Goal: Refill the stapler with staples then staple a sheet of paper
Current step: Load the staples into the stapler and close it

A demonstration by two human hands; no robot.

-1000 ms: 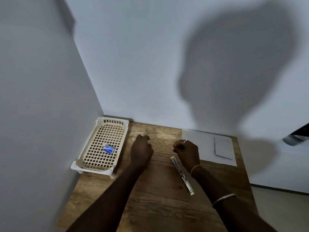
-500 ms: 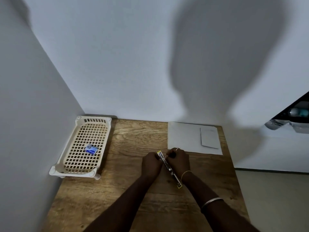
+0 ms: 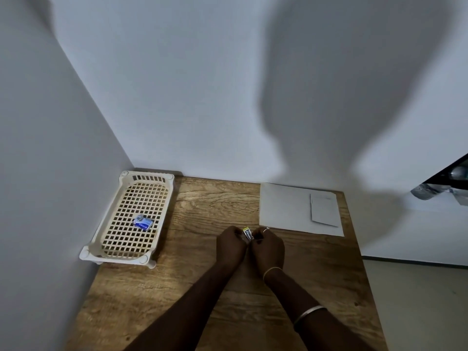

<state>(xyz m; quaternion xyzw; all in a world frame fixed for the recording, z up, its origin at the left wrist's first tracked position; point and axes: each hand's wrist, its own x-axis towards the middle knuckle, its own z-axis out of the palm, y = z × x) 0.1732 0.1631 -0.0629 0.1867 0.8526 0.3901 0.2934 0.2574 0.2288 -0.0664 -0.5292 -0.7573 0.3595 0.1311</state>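
Observation:
Over the middle of the wooden table, my left hand and my right hand are pressed together around a slim stapler. Only its yellow-tipped end shows between my fingers; the rest is hidden. A small blue staple box lies in the cream lattice basket at the left. A white sheet of paper lies at the back right, with a smaller piece of paper on top of it.
Walls close off the table at the left and at the back. The table's right edge drops to the floor. A dark shiny object sticks in from the right edge of the view.
My hands came together on the stapler, which lay flat and stretched out on the table a second ago. It is now mostly covered by my fingers. The camera view has also shifted.

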